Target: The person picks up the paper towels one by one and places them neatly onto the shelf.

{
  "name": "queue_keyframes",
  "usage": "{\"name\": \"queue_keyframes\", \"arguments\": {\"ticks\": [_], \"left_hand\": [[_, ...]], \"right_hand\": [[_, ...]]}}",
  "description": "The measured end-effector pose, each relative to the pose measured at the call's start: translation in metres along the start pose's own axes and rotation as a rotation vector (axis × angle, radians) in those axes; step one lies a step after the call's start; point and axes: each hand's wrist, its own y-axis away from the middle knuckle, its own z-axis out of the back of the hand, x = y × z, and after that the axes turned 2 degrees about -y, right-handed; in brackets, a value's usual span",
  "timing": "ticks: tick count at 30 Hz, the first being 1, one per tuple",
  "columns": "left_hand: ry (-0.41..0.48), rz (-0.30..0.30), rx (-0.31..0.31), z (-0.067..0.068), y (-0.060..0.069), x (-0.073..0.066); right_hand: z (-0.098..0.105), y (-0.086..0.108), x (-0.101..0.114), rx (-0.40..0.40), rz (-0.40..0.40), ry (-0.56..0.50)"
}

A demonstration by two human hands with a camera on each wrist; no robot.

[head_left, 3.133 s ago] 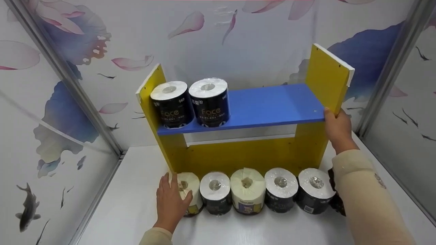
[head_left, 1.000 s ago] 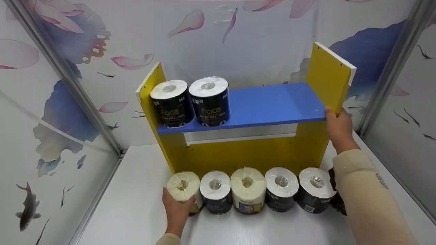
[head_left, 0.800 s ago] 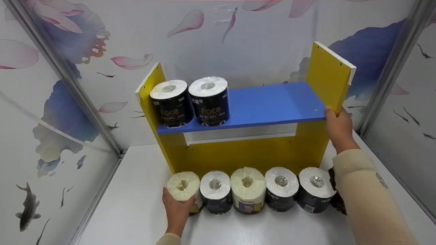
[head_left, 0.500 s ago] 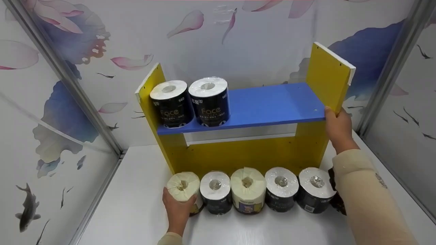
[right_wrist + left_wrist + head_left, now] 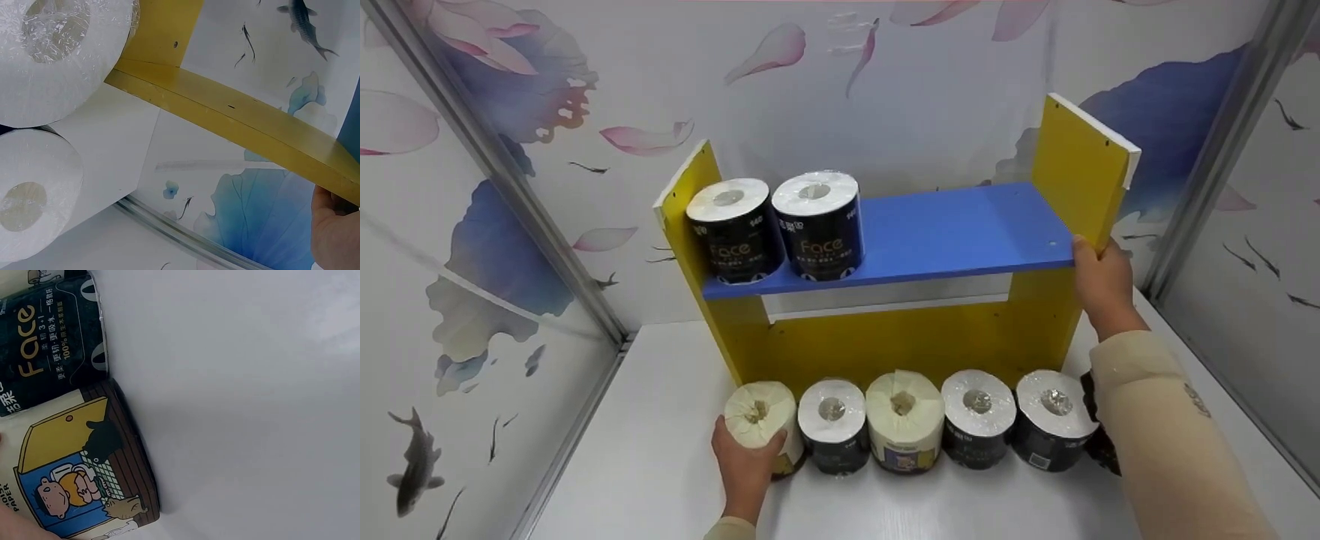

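Observation:
In the head view my left hand (image 5: 746, 465) grips the leftmost cream-wrapped toilet paper roll (image 5: 757, 412), thumb at its front right; the other fingers are mostly hidden behind it. That roll stands upright on the table, its printed side (image 5: 79, 461) filling the lower left of the left wrist view. My right hand (image 5: 1105, 285) holds the right side panel (image 5: 1084, 172) of a yellow shelf unit, at the level of its blue board (image 5: 960, 229). Two black-wrapped rolls, one (image 5: 739, 232) against the left panel and one (image 5: 821, 229) beside it, stand on that board.
Right of the held roll, a row runs along the shelf's front: a black roll (image 5: 832, 427), a cream roll (image 5: 905, 424), more black rolls (image 5: 979, 420) and a dark item (image 5: 1102, 450) partly behind my sleeve. Patterned walls (image 5: 495, 225) enclose the white table (image 5: 645, 420).
About three seconds ago my left hand lay spread over the cream roll's left side. It has since shifted lower and right, taking hold of the roll. My right hand stays on the shelf panel.

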Motion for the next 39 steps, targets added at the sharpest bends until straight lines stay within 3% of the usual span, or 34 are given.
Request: {"name": "queue_keyframes", "arguments": {"ticks": [15, 24, 39], "left_hand": [[0.017, -0.016, -0.018, 0.008, 0.002, 0.007], [0.016, 0.035, -0.023, 0.014, 0.001, 0.009], [0.045, 0.029, -0.041, 0.021, 0.006, 0.000]], "right_hand": [[-0.001, 0.002, 0.000, -0.012, -0.001, -0.001], [-0.002, 0.001, 0.001, -0.011, -0.020, -0.006], [-0.001, 0.000, 0.002, -0.009, -0.031, -0.007]]}}
